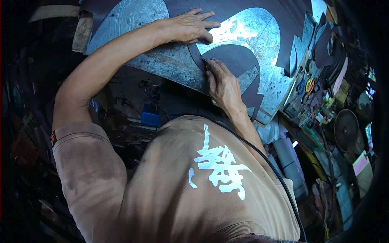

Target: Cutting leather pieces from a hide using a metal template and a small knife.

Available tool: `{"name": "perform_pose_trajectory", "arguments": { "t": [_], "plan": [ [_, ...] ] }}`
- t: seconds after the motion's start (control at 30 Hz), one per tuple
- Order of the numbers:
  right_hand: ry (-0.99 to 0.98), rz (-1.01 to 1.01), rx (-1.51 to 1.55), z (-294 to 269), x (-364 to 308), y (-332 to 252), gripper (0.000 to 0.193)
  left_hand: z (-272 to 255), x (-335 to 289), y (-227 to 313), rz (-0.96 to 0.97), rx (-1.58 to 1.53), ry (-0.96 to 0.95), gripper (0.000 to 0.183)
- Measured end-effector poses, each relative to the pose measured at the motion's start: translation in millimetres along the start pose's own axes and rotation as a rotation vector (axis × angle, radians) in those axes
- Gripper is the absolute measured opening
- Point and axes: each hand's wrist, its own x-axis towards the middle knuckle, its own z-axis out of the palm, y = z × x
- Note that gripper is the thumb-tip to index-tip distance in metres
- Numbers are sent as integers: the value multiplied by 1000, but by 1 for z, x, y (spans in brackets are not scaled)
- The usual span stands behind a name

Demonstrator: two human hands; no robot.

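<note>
A dark brown sheet that looks like leather (300, 24) lies over a scuffed, shiny metal tabletop (265, 36), with large curved gaps cut out of it. My left hand (192, 26) rests on the sheet beside one of these gaps, its fingers spread. Lower and to the right, my right hand (223, 83) is closed near the edge of a rounded dark brown piece (233, 54). Something thin shows at its fingertips, but most of it is hidden in the grip and I cannot tell its kind.
Scissors with orange handles (310, 86) and blue-handled ones (300, 86) lie among clutter on the right. Beyond them is a round metal disc (346, 127). Below the table's near edge sits a blue box (150, 116). A black cable (247, 142) crosses my shirt.
</note>
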Motion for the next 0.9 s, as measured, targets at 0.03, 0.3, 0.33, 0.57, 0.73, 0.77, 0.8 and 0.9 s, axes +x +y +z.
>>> {"name": "perform_pose_trajectory", "arguments": {
  "t": [0.03, 0.3, 0.33, 0.57, 0.73, 0.77, 0.8, 0.9],
  "plan": [
    [-1, 1, 0, 0, 0, 1, 30, 0, 1, 0, 2, 21, -5, 31],
    [-70, -50, -11, -13, 8, 7, 29, -2, -2, 4, -3, -2, 17, 29],
    [-70, -54, -13, -19, 13, 9, 29, 1, -4, 5, -10, -40, 51, 28],
    [-328, -486, -350, -54, 75, 46, 36, 11, 0, 14, -39, -46, 123, 41],
    [-445, -656, -423, -61, 99, 47, 43, 20, -2, 20, -126, -34, 124, 53],
    [-446, -689, -419, -60, 101, 49, 46, 21, -2, 22, -136, -34, 120, 53],
    [-447, -695, -415, -60, 103, 52, 46, 19, -1, 22, -149, -33, 106, 54],
    [-469, -708, -419, -61, 110, 61, 50, 16, 1, 27, -177, -34, 82, 54]
  ]
}}
